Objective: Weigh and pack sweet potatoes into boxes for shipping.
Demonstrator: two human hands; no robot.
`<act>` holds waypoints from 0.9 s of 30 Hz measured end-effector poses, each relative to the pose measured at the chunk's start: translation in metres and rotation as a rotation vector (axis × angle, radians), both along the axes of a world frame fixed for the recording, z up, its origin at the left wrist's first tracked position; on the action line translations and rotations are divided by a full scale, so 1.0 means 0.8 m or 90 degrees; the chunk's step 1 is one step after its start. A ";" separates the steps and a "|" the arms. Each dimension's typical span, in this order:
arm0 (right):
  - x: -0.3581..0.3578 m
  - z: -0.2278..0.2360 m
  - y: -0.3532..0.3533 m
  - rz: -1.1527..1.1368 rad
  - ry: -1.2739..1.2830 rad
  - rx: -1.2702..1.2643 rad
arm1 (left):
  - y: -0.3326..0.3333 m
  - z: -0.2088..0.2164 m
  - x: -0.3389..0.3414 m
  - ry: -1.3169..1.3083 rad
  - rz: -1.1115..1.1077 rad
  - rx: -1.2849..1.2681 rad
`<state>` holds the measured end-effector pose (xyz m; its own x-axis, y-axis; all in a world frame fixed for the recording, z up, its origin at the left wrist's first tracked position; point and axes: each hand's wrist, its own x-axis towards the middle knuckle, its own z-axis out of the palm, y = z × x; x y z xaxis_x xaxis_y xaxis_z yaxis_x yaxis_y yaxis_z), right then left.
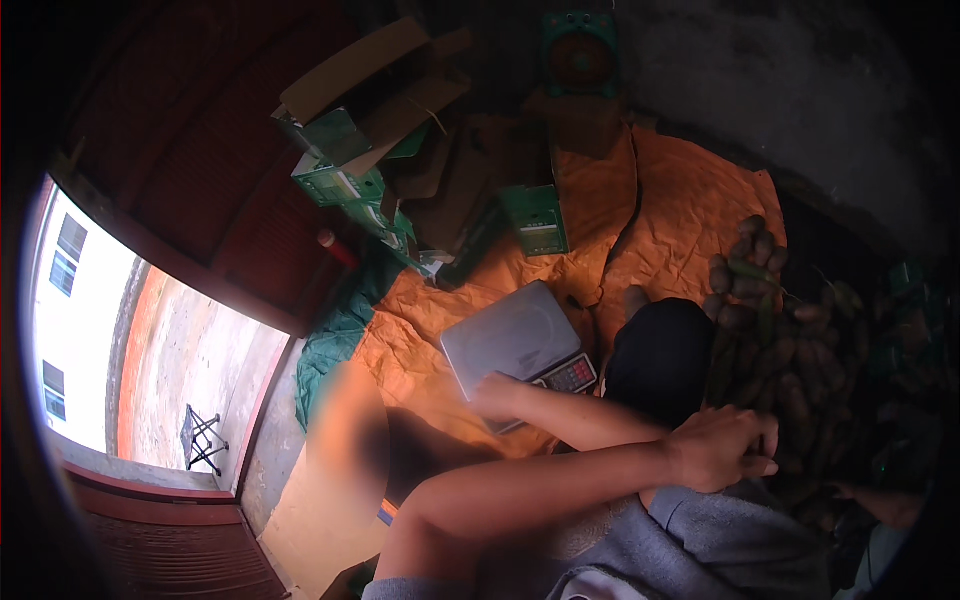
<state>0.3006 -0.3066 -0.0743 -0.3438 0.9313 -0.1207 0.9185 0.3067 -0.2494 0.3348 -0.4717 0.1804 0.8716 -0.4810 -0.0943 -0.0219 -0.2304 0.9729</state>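
Observation:
My forearms cross in front of me. My left hand (722,447) reaches over to the right, beside a heap of long brownish tubers (792,385). Its fingers are curled, and nothing shows in them. My right hand (496,396) extends leftward, at the near edge of a digital scale (515,335) with a flat grey pan and a keypad (572,375). The fingers of that hand are bent down and too hidden to read. Nothing is seen on the pan. A rounded black shape (660,355) stands between the scale and the tubers.
An orange sheet (690,205) covers the floor. Open green and brown cardboard boxes (345,185) are stacked at the back. Another person's hand (875,502) shows at the right edge. A doorway with a folding stool (205,440) outside is at left, near a flat cardboard piece (315,510).

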 end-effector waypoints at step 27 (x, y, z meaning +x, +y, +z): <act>0.212 -0.074 0.182 -0.584 0.446 0.144 | 0.208 -0.090 -0.096 -0.520 0.223 0.028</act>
